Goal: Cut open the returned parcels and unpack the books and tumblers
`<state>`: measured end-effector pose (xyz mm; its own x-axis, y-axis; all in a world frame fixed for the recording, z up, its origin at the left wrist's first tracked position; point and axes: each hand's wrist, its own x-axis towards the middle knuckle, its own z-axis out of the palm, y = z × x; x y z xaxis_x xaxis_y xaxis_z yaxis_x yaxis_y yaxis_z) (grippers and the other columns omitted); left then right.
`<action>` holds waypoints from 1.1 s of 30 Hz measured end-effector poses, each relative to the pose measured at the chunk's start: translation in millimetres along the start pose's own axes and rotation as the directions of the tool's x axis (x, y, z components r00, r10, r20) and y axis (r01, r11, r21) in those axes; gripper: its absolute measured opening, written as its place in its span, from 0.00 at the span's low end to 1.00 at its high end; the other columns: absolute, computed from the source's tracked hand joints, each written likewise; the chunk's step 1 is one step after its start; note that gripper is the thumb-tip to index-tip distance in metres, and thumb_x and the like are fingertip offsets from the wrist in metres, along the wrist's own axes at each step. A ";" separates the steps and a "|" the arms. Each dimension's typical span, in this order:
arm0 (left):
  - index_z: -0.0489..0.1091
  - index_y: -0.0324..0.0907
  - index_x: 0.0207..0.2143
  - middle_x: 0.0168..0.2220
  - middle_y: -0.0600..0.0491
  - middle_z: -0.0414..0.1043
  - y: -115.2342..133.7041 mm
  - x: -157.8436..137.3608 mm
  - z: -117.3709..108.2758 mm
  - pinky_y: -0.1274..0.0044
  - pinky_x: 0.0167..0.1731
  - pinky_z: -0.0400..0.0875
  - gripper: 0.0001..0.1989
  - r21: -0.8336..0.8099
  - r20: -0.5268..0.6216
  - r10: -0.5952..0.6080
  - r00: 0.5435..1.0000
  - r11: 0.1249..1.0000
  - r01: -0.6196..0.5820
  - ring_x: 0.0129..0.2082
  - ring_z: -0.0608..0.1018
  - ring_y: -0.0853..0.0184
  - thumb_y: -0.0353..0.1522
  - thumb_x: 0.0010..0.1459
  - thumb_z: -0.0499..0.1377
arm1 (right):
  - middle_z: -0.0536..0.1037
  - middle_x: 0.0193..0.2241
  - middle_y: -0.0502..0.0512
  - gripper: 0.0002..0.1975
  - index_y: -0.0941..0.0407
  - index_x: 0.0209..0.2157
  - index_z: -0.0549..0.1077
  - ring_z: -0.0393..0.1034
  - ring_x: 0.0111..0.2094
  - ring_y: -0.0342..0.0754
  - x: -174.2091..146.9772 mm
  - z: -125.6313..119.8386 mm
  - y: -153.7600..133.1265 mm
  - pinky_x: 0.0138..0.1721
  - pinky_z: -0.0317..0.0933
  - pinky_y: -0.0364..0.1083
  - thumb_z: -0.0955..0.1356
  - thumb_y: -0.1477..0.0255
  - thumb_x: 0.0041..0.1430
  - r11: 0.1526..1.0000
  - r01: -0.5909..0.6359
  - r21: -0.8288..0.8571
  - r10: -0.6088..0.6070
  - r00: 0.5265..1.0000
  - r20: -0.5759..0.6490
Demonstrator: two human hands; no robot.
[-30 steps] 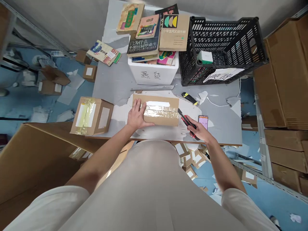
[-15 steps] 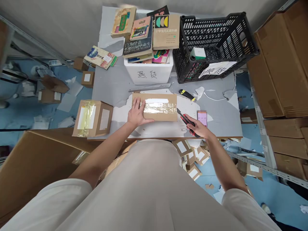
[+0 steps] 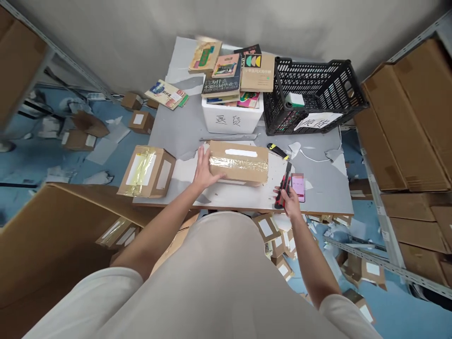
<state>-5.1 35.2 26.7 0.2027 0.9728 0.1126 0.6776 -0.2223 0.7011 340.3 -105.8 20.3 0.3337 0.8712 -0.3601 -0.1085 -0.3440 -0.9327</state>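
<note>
The parcel (image 3: pixel 238 162) lies left to right on the worktop (image 3: pixel 328 190), left of the knife (image 3: pixel 283 184) and apart from it. The left hand (image 3: pixel 205 170) is nearer, its grip spread wide against the parcel's left end; the right hand's (image 3: pixel 290 200) grip is closed around the knife, beside the phone (image 3: pixel 298 183). Bare worktop separates parcel from near edge; the white tub (image 3: pixel 231 117) stands beyond.

A parcel-handling storeroom, it seems: taped box (image 3: pixel 243 163) on the desk (image 3: pixel 165 132), cartons (image 3: pixel 411 205) stacked by metal racking (image 3: pixel 389 228).
</note>
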 end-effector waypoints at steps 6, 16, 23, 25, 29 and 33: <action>0.57 0.43 0.61 0.57 0.42 0.67 -43.2 -45.7 23.6 0.62 0.54 0.66 0.40 -0.404 0.196 -0.305 0.932 0.841 0.360 0.56 0.71 0.56 0.45 0.47 0.64 | 0.77 0.43 0.53 0.23 0.50 0.45 0.66 0.74 0.41 0.46 32.5 49.5 16.6 0.37 0.70 0.47 0.68 0.53 0.52 0.998 0.054 -0.013 -0.053 0.996 0.076; 0.76 0.38 0.39 0.34 0.47 0.76 -17.1 -31.5 -2.2 0.72 0.38 0.69 0.25 -0.155 -0.027 -0.335 0.942 0.932 0.328 0.33 0.75 0.63 0.48 0.61 0.49 | 0.77 0.40 0.50 0.20 0.50 0.41 0.68 0.73 0.37 0.44 38.7 45.8 -12.0 0.40 0.68 0.46 0.71 0.56 0.49 0.996 0.083 0.015 -0.084 0.989 0.118; 0.77 0.37 0.40 0.35 0.46 0.78 -24.2 -20.3 4.1 0.73 0.38 0.68 0.24 -0.094 0.084 -0.392 0.916 0.912 0.399 0.36 0.76 0.60 0.45 0.62 0.47 | 0.76 0.35 0.50 0.21 0.52 0.39 0.68 0.71 0.35 0.44 59.4 56.3 -10.0 0.37 0.67 0.46 0.71 0.55 0.46 0.997 0.047 -0.058 -0.042 0.996 0.084; 0.76 0.38 0.44 0.38 0.47 0.78 -27.2 -21.7 4.1 0.73 0.39 0.68 0.24 -0.108 0.095 -0.379 0.920 0.915 0.388 0.37 0.77 0.60 0.44 0.61 0.48 | 0.76 0.36 0.51 0.21 0.52 0.39 0.68 0.71 0.36 0.44 60.8 56.8 -10.3 0.38 0.66 0.46 0.71 0.56 0.46 0.996 0.051 -0.072 -0.046 0.996 0.080; 0.72 0.39 0.52 0.45 0.47 0.77 -34.7 -39.8 0.7 0.70 0.44 0.70 0.27 -0.228 0.144 -0.342 0.929 0.902 0.367 0.40 0.77 0.60 0.46 0.59 0.51 | 0.76 0.43 0.54 0.23 0.52 0.41 0.67 0.71 0.35 0.44 46.3 50.8 -5.0 0.34 0.67 0.46 0.71 0.55 0.47 0.999 0.023 -0.022 -0.021 0.995 0.100; 0.66 0.37 0.57 0.55 0.43 0.70 -47.1 -74.2 -0.2 0.67 0.50 0.69 0.35 -0.445 0.277 -0.292 0.915 0.805 0.391 0.50 0.74 0.56 0.50 0.53 0.56 | 0.77 0.39 0.54 0.23 0.54 0.40 0.68 0.68 0.26 0.41 18.3 39.0 13.7 0.28 0.65 0.44 0.73 0.57 0.45 0.999 -0.024 -0.026 0.025 0.998 0.055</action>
<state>-52.1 -26.5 -14.5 0.1840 0.9371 -0.2966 0.3104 0.2309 0.9221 308.4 -81.0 0.1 0.2791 0.8800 -0.3843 -0.0925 -0.3737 -0.9229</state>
